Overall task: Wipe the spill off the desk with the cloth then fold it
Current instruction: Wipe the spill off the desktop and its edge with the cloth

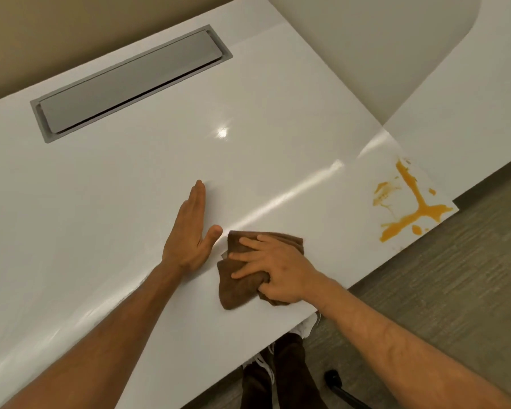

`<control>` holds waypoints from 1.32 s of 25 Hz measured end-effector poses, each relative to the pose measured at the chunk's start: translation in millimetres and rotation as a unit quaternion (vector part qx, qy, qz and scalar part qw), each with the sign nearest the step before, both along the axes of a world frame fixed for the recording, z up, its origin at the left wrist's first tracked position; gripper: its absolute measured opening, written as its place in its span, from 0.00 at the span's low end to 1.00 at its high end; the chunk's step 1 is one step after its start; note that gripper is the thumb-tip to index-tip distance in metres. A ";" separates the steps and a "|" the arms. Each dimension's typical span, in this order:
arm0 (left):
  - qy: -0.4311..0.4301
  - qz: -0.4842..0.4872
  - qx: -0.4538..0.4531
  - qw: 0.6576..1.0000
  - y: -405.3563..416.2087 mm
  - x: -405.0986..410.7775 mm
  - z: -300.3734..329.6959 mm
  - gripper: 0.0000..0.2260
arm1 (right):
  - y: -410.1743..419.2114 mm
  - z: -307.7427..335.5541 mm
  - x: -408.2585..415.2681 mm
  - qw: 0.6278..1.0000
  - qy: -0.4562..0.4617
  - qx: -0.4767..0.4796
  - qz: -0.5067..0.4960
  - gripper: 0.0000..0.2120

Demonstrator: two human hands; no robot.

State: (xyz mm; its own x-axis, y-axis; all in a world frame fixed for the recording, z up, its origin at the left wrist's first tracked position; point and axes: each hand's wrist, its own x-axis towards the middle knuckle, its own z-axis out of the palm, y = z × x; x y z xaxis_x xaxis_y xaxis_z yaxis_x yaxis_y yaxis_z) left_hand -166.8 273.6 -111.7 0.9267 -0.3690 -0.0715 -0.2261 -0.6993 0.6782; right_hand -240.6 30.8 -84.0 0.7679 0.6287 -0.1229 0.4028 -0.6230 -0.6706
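A brown cloth (236,287) lies bunched on the white desk (130,187) near its front edge. My right hand (278,270) lies on top of the cloth, fingers spread over it and thumb curled round its near edge. My left hand (191,231) rests flat on the desk just left of the cloth, fingers straight and together. An orange spill (413,205) streaks the desk's far right corner, well to the right of the cloth and apart from both hands.
A grey cable flap (127,84) is set into the desk at the back left. The desk's front edge runs diagonally; beyond it are grey floor (455,276), my legs (278,376) and a chair caster (334,379).
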 end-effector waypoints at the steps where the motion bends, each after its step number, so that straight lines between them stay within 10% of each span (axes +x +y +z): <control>1: -0.002 -0.008 0.008 1.000 0.4 -1.2 0.1 0.43 | -5.5 -0.7 -13.3 1.000 0.019 0.008 -0.013 0.22; 8: 0.007 -0.010 -0.012 1.000 7.7 -21.5 18.5 0.42 | -60.9 21.4 -80.1 0.972 0.169 0.063 -0.154 0.21; 14: 0.004 0.040 0.098 0.994 68.4 -68.5 23.1 0.41 | -85.2 57.2 -7.9 0.747 0.184 0.367 -0.522 0.23; 20: 0.013 0.101 0.157 0.982 86.2 -77.3 17.3 0.41 | -39.6 13.5 78.7 0.826 -0.029 -0.111 -0.552 0.27; 25: -0.008 0.104 0.153 0.983 86.3 -77.6 10.7 0.42 | 7.1 6.9 177.1 0.874 -0.018 -0.159 -0.459 0.33; 33: -0.006 0.115 0.089 0.989 86.7 -79.9 15.8 0.46 | 120.1 3.7 126.7 0.997 -0.069 -0.046 -0.004 0.29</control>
